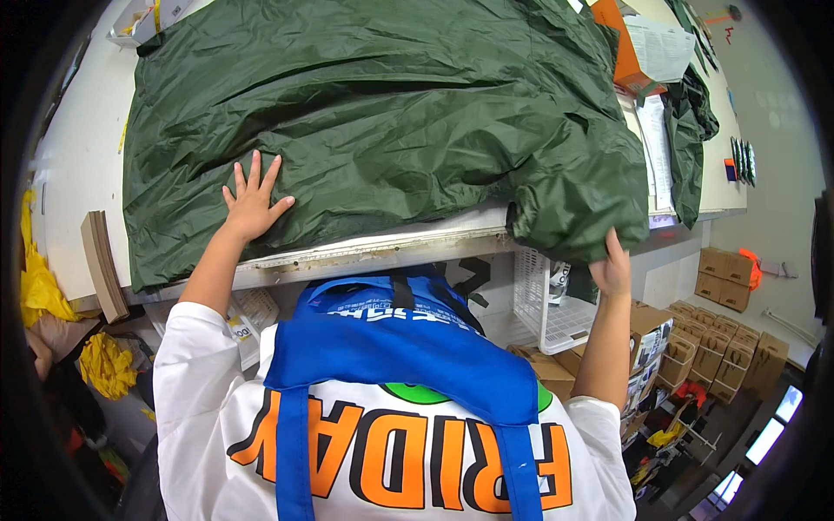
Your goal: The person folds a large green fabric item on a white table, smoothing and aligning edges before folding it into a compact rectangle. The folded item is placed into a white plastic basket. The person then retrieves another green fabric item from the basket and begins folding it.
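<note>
A large dark green sheet of thin, shiny fabric [391,156] lies wrinkled over the white table [87,182]. It could be a garment, but its shape does not show that clearly. My left hand [251,211] presses flat on its near left part, fingers spread. At the near right corner my right hand [613,271] grips the fabric's edge, with the fingertips partly hidden by the cloth. There the fabric is bunched up and hangs over the table's front edge.
An orange box [627,48] with papers stands at the far right, beside a dark green bundle [686,143]. Flat cardboard strips [103,265] lie at the left edge. Below the table is a white plastic basket [569,328]; brown cartons [708,352] are stacked at right. Yellow cloth [42,282] hangs at left near another person.
</note>
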